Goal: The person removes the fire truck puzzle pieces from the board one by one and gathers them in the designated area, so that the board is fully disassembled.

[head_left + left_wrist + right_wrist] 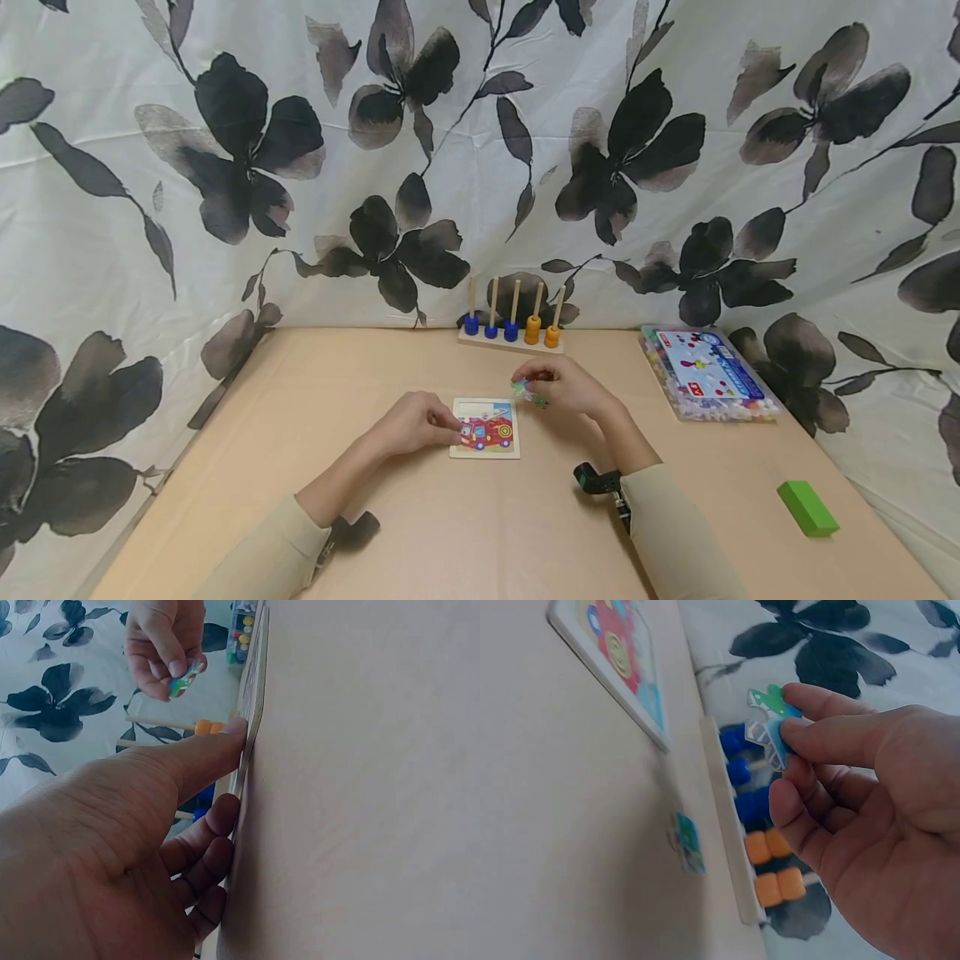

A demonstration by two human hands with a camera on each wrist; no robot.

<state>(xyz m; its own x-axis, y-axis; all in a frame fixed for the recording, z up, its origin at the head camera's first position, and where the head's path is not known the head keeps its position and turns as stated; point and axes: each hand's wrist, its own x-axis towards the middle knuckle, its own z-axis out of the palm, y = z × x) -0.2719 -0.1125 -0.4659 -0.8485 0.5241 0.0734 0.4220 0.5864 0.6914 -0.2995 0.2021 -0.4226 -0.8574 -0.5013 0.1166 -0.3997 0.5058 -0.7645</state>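
Note:
A small square jigsaw puzzle board [484,451] with a pale wooden frame and a red truck picture lies on the table. My left hand [417,422] holds its left edge, thumb [234,735] at the frame and the other fingers bent beside it. Right of the board and above the table, my right hand [562,385] pinches a puzzle piece [771,724] between thumb and fingers; the piece is green, blue and whitish with a curved notch. Another puzzle piece [688,844], green and blue, lies on the table below that hand.
Behind the board stands a wooden peg counter [510,342] with blue and orange beads. A clear box of colourful beads [708,375] with a printed sheet lies at the back right. A green block [807,508] lies at the right. A floral cloth [480,167] hangs behind the table.

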